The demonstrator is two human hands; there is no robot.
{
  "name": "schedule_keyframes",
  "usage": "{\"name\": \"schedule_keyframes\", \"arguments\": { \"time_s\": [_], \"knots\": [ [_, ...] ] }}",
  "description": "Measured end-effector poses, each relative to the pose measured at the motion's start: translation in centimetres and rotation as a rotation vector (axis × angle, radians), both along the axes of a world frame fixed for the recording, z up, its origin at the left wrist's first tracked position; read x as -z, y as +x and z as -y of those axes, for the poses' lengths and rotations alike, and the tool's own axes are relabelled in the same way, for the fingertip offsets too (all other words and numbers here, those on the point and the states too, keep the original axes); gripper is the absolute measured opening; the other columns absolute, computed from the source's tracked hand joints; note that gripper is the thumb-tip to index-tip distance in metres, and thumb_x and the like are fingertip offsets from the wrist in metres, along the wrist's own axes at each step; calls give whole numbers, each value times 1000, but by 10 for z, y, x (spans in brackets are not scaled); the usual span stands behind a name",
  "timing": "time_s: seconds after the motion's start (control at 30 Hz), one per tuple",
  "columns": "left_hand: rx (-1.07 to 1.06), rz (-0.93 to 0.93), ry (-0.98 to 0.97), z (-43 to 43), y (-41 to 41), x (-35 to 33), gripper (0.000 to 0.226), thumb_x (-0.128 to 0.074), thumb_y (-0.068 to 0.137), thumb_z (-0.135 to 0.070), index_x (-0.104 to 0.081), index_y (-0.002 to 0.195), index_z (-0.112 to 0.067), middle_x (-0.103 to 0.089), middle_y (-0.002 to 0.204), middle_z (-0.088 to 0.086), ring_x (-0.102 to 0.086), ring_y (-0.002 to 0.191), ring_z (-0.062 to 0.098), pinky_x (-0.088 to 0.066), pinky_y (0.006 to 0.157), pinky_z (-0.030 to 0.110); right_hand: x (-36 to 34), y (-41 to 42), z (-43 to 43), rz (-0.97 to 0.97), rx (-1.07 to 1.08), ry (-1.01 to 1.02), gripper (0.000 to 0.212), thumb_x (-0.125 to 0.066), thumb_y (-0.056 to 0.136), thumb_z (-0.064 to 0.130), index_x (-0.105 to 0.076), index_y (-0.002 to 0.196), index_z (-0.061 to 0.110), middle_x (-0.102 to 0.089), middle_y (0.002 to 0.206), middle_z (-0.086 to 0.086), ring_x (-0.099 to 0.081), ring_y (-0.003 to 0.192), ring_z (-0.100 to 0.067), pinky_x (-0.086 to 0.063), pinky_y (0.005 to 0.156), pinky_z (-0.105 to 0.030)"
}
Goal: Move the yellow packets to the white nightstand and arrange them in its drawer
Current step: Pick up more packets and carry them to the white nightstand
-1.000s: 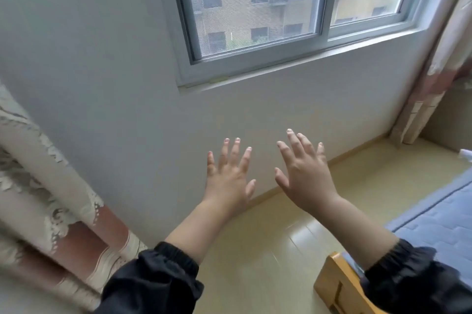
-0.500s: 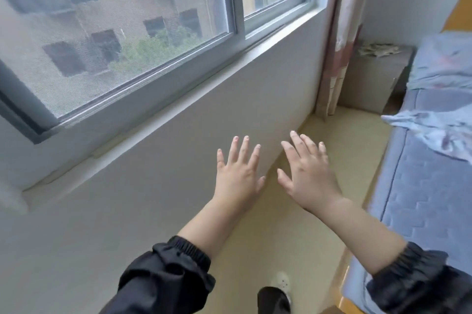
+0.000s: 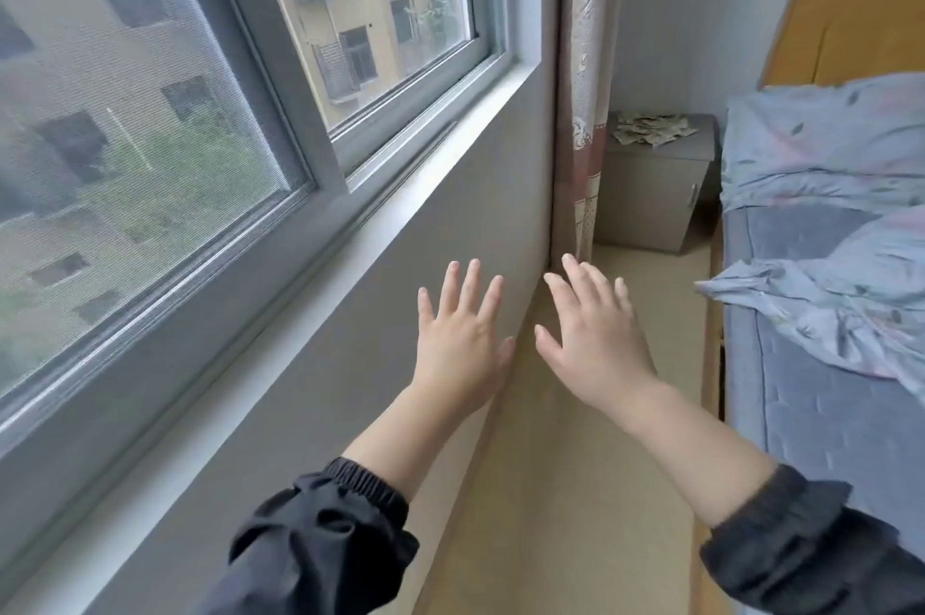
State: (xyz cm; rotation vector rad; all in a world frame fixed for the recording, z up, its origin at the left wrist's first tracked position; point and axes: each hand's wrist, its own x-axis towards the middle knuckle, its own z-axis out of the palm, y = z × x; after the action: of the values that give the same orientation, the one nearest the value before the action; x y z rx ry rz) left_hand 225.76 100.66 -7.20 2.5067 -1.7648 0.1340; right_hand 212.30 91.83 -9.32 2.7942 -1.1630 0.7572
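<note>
Two bare hands, left (image 3: 463,344) and right (image 3: 593,339), reach forward with fingers spread, holding nothing. Crinkled pale packets (image 3: 650,130), too small to count, lie in a loose heap on the boxy grey-white nightstand's (image 3: 645,209) flat top, toward its back edge, beside the quilted blue bed (image 3: 821,394).

— What sort of place?
— A bedroom in a home. On the right of the frame, a bed (image 3: 826,414) with a blue quilted mattress, a rumpled floral sheet (image 3: 826,294) and a wooden headboard (image 3: 851,34) at upper right.
— Anything else?
— A small nightstand (image 3: 650,199) in the far corner, right of centre, just beside the bed. A patterned curtain (image 3: 583,89) hanging at top centre, next to a sliding window (image 3: 250,79) filling the upper left, with apartment blocks outside.
</note>
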Motion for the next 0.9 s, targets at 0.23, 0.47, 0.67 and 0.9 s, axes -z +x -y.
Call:
{"name": "schedule_keyframes", "arguments": {
  "time_s": [0.23, 0.47, 0.67, 0.9],
  "knots": [
    [119, -37, -78, 206, 59, 8, 71, -41, 96, -44, -6, 154, -22, 6, 161, 4, 14, 147, 25, 0, 115, 55, 0, 52, 187, 20, 150, -35, 58, -69, 80, 32, -54, 129, 5, -44, 143, -19, -44, 129, -36, -34, 103, -58],
    [291, -97, -54, 434, 94, 1, 71, -44, 95, -42, -10, 153, -20, 2, 162, 6, 11, 148, 27, -2, 115, 56, -19, 84, 381, 4, 338, 34, 57, -66, 81, 31, -52, 131, 8, -40, 147, -16, -38, 134, -33, -30, 107, -57],
    [415, -121, -14, 598, 75, 13, 71, -44, 94, -40, -10, 153, -20, 3, 161, 6, 9, 148, 27, -5, 115, 55, -15, 65, 527, -2, 474, 68, 56, -66, 82, 31, -52, 130, 7, -42, 145, -16, -41, 131, -33, -31, 106, -55],
    [452, -52, 11, 808, 38, 45, 74, -45, 94, -43, -6, 153, -19, 5, 161, 7, 9, 148, 29, -6, 115, 55, 8, 16, 730, -17, 528, 90, 56, -61, 86, 32, -48, 135, 8, -36, 149, -15, -35, 135, -33, -27, 110, -54]
  ]
}}
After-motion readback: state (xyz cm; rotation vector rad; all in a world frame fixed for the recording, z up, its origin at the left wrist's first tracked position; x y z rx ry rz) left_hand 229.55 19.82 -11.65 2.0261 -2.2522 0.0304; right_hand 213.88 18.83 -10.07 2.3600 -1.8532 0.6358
